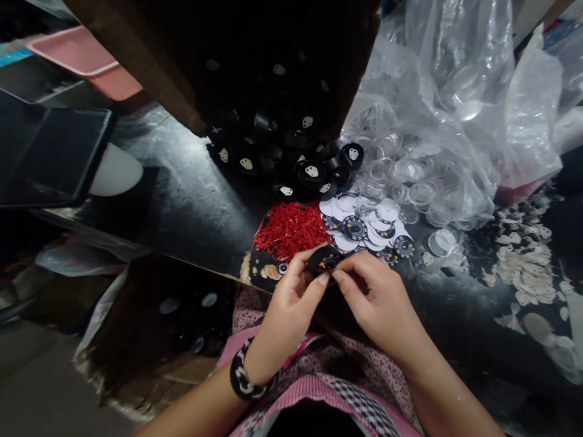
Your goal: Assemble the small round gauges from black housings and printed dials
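Observation:
Both my hands meet at the table's near edge over a small round black case (324,260) with a printed dial in it. My left hand (291,303) grips the case from the left, fingers curled round it. My right hand (373,297) pinches at the case's right side with thumb and forefinger. Just beyond lie a heap of thin red pointers (291,229) and a pile of round printed dial discs (364,224). A black-and-white bracelet (241,376) sits on my left wrist.
A tilted cardboard box (182,79) spills black round cases (310,173) onto the dark table (191,200). Clear plastic rings (410,182) and plastic bags (460,97) fill the right. White paper scraps (523,267) lie far right. A pink tray (86,60) stands at the back left, a brown box (150,328) beside my knees.

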A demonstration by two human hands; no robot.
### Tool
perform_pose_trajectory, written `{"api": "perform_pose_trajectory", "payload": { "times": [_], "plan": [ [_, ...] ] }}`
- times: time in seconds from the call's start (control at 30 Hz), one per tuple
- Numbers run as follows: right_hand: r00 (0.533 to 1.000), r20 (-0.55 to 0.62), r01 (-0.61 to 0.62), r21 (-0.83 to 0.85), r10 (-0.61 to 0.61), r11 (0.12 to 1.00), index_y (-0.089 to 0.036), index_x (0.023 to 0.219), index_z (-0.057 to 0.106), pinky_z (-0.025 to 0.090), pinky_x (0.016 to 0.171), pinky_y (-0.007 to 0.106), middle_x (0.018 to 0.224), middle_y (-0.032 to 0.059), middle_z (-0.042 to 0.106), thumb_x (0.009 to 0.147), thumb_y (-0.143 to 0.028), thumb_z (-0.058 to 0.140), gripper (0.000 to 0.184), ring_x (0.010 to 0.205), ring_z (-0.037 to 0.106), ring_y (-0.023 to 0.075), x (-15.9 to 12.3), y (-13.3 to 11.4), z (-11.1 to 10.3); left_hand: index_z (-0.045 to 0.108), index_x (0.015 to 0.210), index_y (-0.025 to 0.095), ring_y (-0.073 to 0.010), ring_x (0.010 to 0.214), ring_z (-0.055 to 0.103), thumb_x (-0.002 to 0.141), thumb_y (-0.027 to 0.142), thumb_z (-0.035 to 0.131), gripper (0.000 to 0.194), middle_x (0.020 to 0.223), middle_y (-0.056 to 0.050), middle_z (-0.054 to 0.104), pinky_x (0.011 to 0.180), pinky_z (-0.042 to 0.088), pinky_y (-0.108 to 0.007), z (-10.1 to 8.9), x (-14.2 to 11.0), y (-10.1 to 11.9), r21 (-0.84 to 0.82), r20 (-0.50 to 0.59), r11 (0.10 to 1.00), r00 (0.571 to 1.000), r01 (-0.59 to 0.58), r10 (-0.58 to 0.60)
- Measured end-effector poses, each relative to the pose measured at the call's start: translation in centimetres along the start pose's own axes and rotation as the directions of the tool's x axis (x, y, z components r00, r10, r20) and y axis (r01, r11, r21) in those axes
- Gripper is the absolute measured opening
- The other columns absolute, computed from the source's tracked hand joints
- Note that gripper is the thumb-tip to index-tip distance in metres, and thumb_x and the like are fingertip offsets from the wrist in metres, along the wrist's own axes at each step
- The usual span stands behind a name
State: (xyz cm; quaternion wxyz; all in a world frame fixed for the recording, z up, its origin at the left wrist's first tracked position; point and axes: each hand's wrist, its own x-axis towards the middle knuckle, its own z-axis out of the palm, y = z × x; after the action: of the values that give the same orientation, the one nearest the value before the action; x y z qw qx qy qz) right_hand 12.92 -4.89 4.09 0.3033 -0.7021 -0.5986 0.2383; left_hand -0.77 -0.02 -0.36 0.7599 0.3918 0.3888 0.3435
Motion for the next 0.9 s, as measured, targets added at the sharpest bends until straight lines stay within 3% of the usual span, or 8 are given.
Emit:
{"api": "perform_pose_trajectory", "payload": {
  "times": [0.13, 0.37, 0.53, 0.67, 0.73, 0.8, 0.9],
  "plan": [
    [1.0, 0.007, 0.009, 0.112, -0.01, 0.994, -0.021, 0.082, 0.059, 0.035, 0.073, 0.029, 0.081, -0.0024, 0.061, 0.093, -0.018, 0.055, 0.012, 0.077, 0.055, 0.0145, -0.2, -0.1, -0.1, 0.062, 0.11, 0.027, -0.0182, 0.104, 0.065, 0.087, 0.028, 0.065, 0.023, 0.11, 0.0, 0.07, 0.092, 0.05, -0.027, -0.3, -0.4, 0.1, 0.0, 0.052, 1.0, 0.999, -0.014, 0.014],
    [1.0, -0.018, -0.021, 0.066, 0.023, 0.998, -0.021, 0.08, 0.057, 0.033, 0.072, 0.029, 0.079, -0.0025, 0.061, 0.094, -0.02, 0.055, 0.015, 0.077, 0.054, 0.0151, -0.5, -0.5, -0.1, 0.058, 0.109, 0.028, -0.01, 0.097, 0.066, 0.09, 0.022, 0.061, 0.02, 0.107, 0.004, 0.071, 0.086, 0.051, -0.017, -0.4, -0.5, 0.3, 0.205, 0.085, 0.962, 0.983, -0.178, 0.164],
    [0.998, -0.015, -0.052, 0.104, 0.054, 0.993, -0.02, 0.074, 0.053, 0.033, 0.069, 0.028, 0.075, -0.0024, 0.059, 0.094, -0.02, 0.053, 0.02, 0.073, 0.053, 0.0145, -0.9, -1.0, 0.5, 0.057, 0.115, 0.031, -0.0094, 0.102, 0.066, 0.089, 0.015, 0.06, 0.031, 0.113, 0.005, 0.069, 0.091, 0.049, -0.016, -0.8, -1.0, 0.3, 0.353, 0.105, 0.891, 0.958, -0.285, 0.265],
    [0.997, -0.032, -0.072, 0.135, 0.077, 0.988, -0.02, 0.07, 0.047, 0.032, 0.065, 0.028, 0.072, -0.0036, 0.057, 0.093, -0.02, 0.054, 0.024, 0.065, 0.049, 0.0127, -1.1, -1.0, 0.8, 0.057, 0.12, 0.034, -0.0109, 0.108, 0.064, 0.088, 0.014, 0.061, 0.038, 0.119, 0.006, 0.068, 0.096, 0.047, -0.019, -1.3, -1.1, 0.5, 0.402, 0.144, 0.862, 0.951, -0.309, 0.273],
    [0.995, -0.009, -0.097, 0.119, 0.098, 0.988, -0.02, 0.067, 0.045, 0.031, 0.063, 0.027, 0.066, -0.0047, 0.054, 0.091, -0.02, 0.056, 0.027, 0.061, 0.046, 0.0121, -1.0, -0.8, 0.7, 0.06, 0.12, 0.033, -0.0125, 0.112, 0.063, 0.089, 0.016, 0.061, 0.035, 0.121, 0.005, 0.067, 0.099, 0.046, -0.02, -1.5, -0.8, 0.6, 0.369, 0.168, 0.894, 0.964, -0.254, 0.204],
    [0.997, 0.015, -0.079, 0.079, 0.078, 0.994, -0.02, 0.063, 0.045, 0.03, 0.062, 0.027, 0.062, -0.0052, 0.052, 0.089, -0.018, 0.058, 0.029, 0.058, 0.046, 0.0117, -0.8, -0.5, 0.5, 0.061, 0.12, 0.031, -0.0151, 0.117, 0.061, 0.089, 0.021, 0.061, 0.032, 0.123, 0.002, 0.067, 0.101, 0.046, -0.022, -1.8, -0.4, 0.6, 0.262, 0.183, 0.958, 0.981, -0.118, 0.071],
    [0.998, -0.01, 0.054, -0.024, -0.054, 0.998, -0.019, 0.075, 0.057, 0.034, 0.068, 0.029, 0.073, -0.0017, 0.06, 0.088, -0.017, 0.059, 0.013, 0.068, 0.053, 0.0144, -0.3, -0.1, 0.1, 0.062, 0.122, 0.033, -0.0173, 0.115, 0.063, 0.089, 0.028, 0.063, 0.033, 0.123, 0.002, 0.068, 0.095, 0.051, -0.024, -2.1, 0.1, 0.2, 0.044, 0.168, 0.993, 0.979, 0.114, -0.119]
  ]
}}
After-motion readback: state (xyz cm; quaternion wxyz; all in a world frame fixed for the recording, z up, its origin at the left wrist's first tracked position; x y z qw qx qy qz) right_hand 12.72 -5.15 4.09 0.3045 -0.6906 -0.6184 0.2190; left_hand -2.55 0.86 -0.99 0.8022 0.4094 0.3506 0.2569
